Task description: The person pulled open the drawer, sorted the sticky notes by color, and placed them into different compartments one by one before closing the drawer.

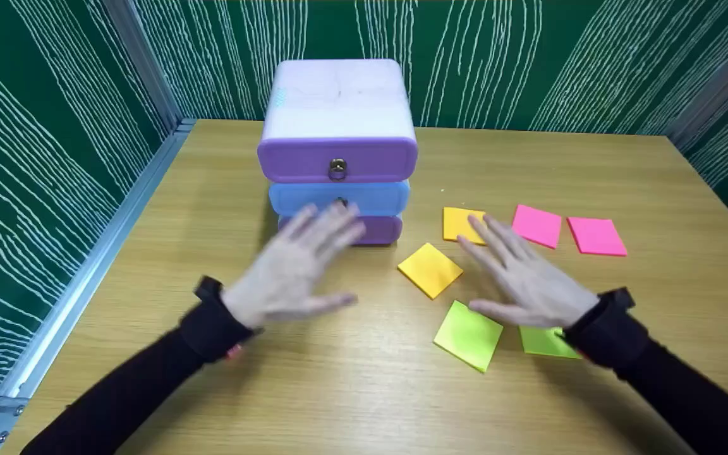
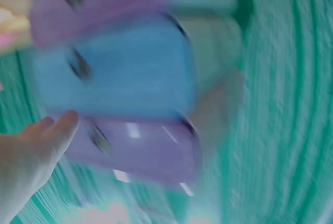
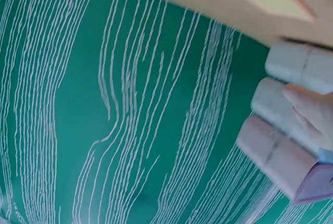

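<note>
My left hand (image 1: 294, 268), fingers spread and a little blurred, is held over the table before a stack of three small drawers. The stack has a purple top drawer (image 1: 297, 161), a blue middle drawer (image 1: 376, 199) and a purple bottom drawer (image 1: 384, 230), partly hidden by the fingers. Nothing is in my right hand (image 1: 525, 281), which stretches out palm down above the sticky notes. Around it lie an orange pad (image 1: 430, 270), another orange pad (image 1: 455, 222) partly under the fingertips, a lime green pad (image 1: 469, 336) and a second green pad (image 1: 544, 341) partly covered by the wrist.
Two pink sticky note pads (image 1: 536, 226) lie to the right, beyond my right hand. Green panels with white wavy lines (image 1: 490, 63) wall the wooden table (image 1: 351, 404) at the back and sides. A metal rail (image 1: 105, 253) runs along the left edge.
</note>
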Motion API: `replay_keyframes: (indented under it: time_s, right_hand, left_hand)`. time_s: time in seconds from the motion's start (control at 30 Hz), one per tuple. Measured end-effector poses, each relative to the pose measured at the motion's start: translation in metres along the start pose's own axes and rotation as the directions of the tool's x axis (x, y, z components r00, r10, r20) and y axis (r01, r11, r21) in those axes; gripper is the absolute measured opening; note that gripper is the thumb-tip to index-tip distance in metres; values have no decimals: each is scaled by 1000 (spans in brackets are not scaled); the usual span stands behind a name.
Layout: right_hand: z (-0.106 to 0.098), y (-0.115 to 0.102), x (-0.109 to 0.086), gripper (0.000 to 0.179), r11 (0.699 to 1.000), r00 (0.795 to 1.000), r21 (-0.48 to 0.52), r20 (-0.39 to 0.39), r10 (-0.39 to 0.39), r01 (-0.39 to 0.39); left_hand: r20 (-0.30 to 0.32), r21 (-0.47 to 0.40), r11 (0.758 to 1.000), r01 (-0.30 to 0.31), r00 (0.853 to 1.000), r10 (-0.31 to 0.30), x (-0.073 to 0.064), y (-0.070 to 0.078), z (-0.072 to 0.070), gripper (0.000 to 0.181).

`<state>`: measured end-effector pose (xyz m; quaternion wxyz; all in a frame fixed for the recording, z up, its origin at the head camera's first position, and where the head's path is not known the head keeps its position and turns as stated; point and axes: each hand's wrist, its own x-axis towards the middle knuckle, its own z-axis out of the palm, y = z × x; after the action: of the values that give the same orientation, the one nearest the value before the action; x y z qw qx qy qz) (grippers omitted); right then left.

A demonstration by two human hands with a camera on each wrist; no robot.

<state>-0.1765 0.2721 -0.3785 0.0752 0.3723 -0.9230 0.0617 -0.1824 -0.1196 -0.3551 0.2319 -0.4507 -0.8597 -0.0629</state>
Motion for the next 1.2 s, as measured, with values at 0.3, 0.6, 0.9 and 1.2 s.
replay_keyframes:
  time_s: [0.3, 0.6, 0.9, 1.2]
  right_hand:
    - [-65, 10, 56, 92, 999, 991, -32, -133, -31, 27]
    - [-88, -8, 120, 89, 988, 965, -61, -215, -153, 143]
    - [-81, -16, 131, 91, 989, 972, 2, -185, -142, 145]
    - [-83, -34, 116, 88, 981, 966, 19, -178, -186, 193]
  left_hand:
    - [-138, -27, 972, 233, 962, -235, 29, -66, -65, 98]
    - [-62, -161, 912, 376, 919, -390, 30, -113, -60, 89]
    - [1, -249, 892, 377, 921, -389, 31, -114, -58, 89]
    - [1, -305, 874, 378, 918, -396, 27, -119, -67, 89]
